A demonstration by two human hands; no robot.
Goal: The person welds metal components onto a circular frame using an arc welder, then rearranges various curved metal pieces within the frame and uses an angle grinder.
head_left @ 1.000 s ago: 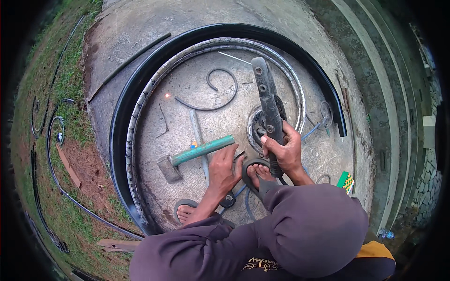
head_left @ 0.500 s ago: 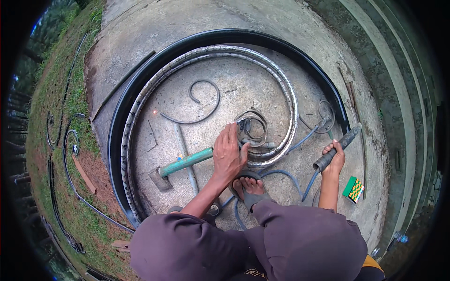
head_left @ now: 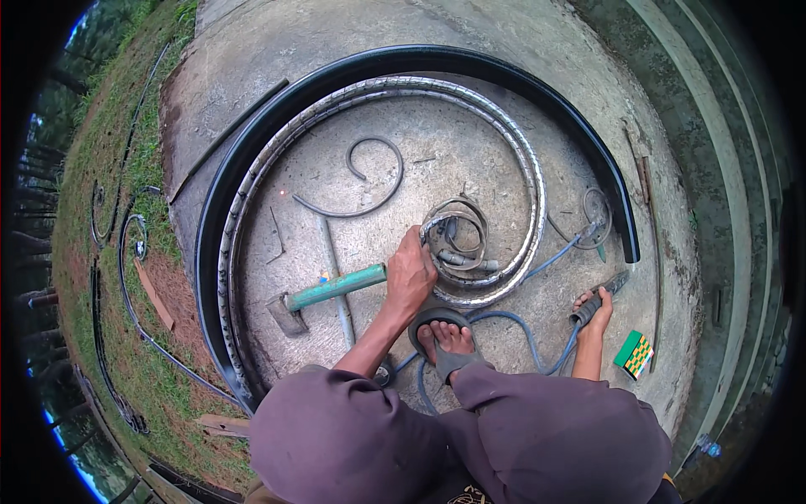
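Two hands, both closed. Right hand (head_left: 596, 315): fingers wrapped round the handle of a black tool (head_left: 615, 283); one second ago the tool stands upright over the metal spiral (head_left: 403, 83), now it is well out to the right, tip just short of the black curved bar's (head_left: 403, 59) end. Left hand (head_left: 411, 273): fingers clamped on the spiral's inner turn; half a second ago they are straight beside it. Spiral lies on concrete (head_left: 252, 50), inside the bar.

Near to far: sandalled foot (head_left: 453, 336) just beside the spiral's near edge. Blue cable (head_left: 506, 314) loops between foot and tool. Chequered box (head_left: 635, 354) right of the right hand. Green-handled hammer (head_left: 340, 286) crosses a pale pipe (head_left: 345, 322), near the left wrist. Scroll rod (head_left: 401, 161) within the spiral. Brown plank (head_left: 154, 294) on grass, far left.
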